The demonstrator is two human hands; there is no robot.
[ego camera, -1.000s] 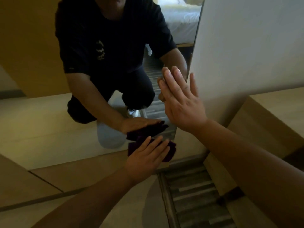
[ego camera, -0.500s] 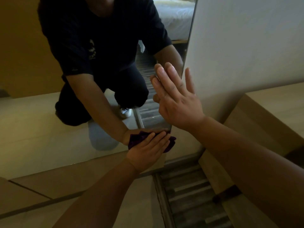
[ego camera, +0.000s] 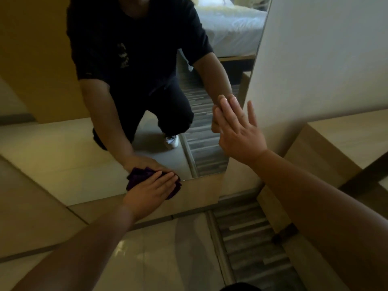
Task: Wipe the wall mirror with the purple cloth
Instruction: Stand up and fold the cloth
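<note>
The wall mirror (ego camera: 63,143) fills the upper left of the head view and reflects me crouching in dark clothes. At its bottom edge my left hand (ego camera: 151,190) presses the crumpled purple cloth (ego camera: 134,179) flat against the glass with straight fingers. Most of the cloth is hidden under the hand. My right hand (ego camera: 237,133) lies flat with straight fingers on the mirror's right edge, where the glass meets the white wall (ego camera: 315,59).
A light wooden cabinet (ego camera: 346,141) stands against the wall at the right. Below the mirror runs a wooden base panel (ego camera: 199,192). A striped grey carpet (ego camera: 252,244) meets glossy floor tiles (ego camera: 147,259). A bed shows in the reflection.
My left hand has slid the cloth leftward along the mirror's bottom edge, away from the right corner. My right hand stays flat on the mirror's right edge.
</note>
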